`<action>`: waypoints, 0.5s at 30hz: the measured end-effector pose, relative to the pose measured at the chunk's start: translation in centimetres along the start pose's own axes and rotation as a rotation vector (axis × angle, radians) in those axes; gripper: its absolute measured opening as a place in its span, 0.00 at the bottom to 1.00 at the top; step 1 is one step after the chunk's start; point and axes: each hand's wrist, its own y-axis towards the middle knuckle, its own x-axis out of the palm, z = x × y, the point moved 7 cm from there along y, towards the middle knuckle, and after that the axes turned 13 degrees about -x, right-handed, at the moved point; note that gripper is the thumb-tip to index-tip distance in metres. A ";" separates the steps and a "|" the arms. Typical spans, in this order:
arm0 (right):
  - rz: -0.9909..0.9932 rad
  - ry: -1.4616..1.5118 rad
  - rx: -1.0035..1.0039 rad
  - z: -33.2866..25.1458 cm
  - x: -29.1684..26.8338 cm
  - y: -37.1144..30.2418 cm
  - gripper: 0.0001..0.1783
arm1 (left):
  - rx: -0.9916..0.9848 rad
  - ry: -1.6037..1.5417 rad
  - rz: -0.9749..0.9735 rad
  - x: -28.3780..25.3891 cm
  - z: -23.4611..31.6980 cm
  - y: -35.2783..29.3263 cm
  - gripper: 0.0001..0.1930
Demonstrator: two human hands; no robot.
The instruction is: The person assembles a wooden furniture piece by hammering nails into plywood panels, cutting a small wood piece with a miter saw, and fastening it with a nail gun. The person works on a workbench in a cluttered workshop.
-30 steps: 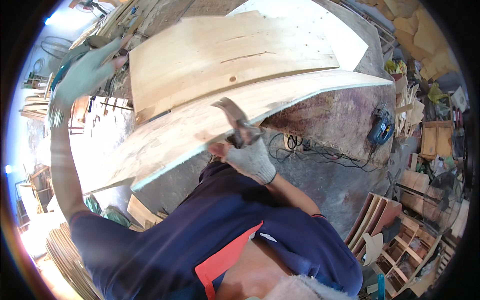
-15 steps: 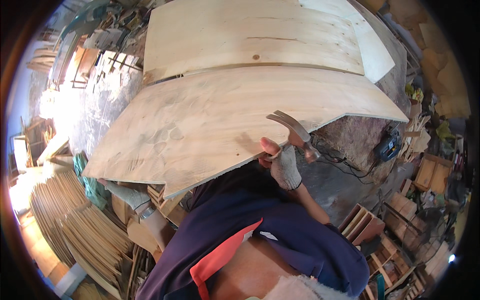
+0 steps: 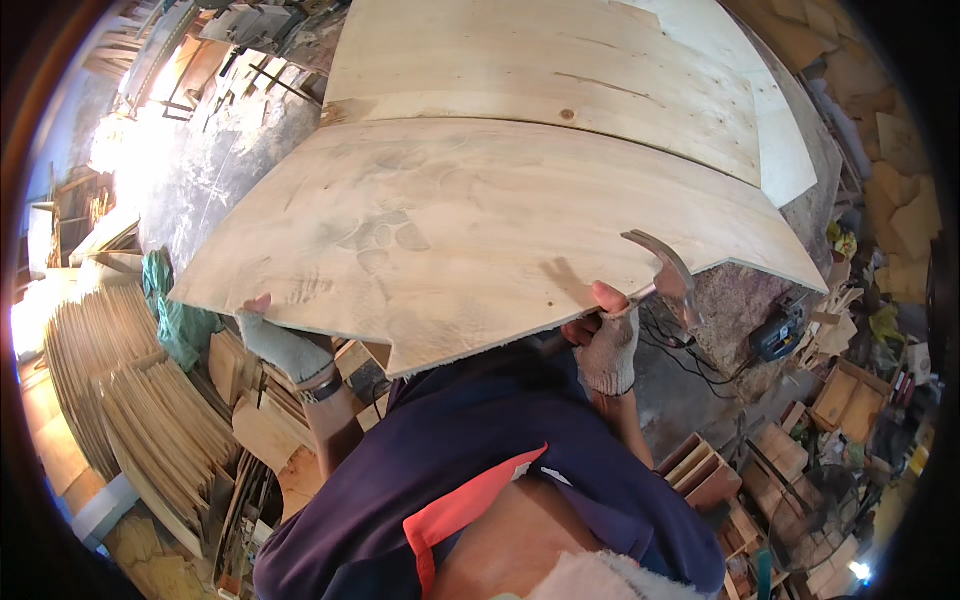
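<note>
Plywood panel [image 3: 480,230]: spans the space in front of me, pale face up, dark smudges left of its middle. Near edge is stepped, with a notch toward the left and a cut-back stretch at the right; it runs just above my lap.

Left hand [image 3: 282,345], in a pale knitted glove: at the near edge, close to the panel's left corner. Bare thumb tip [image 3: 258,302] lies over the top face; the other fingers are underneath, hidden by the wood. Reads as a pinch on the edge, though how tightly they close I cannot tell.

Right hand [image 3: 608,350], gloved likewise: at the near edge, right of the panel's middle. Fingers curled round the handle of a claw hammer [image 3: 672,272], thumb pointing up at the panel's edge. Hammer head sits just right of the thumb, claw toward the panel, its curve overlapping the wood in my view. Whether those fingers also bear the panel's weight: cannot tell.

Surroundings: second panel [image 3: 540,80], knotted and cracked, lies along the far edge, a thin dark line between the two. White sheet [image 3: 790,150] beyond it. Blue power tool [image 3: 778,330] at right, well apart from the hammer. Green plastic bag [image 3: 175,310] left of my left hand.
</note>
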 end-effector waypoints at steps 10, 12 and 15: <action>0.287 -0.070 -0.120 -1.8 1.0 1.6 0.22 | 0.003 0.003 0.070 -0.8 -1.3 2.5 0.18; 0.282 -0.118 -0.118 -1.1 0.6 1.1 0.24 | 0.115 0.159 0.160 -1.5 -0.8 3.6 0.15; 0.285 -0.008 -0.049 2.8 -0.6 1.1 0.27 | -0.036 0.014 0.192 -2.9 -3.5 4.7 0.05</action>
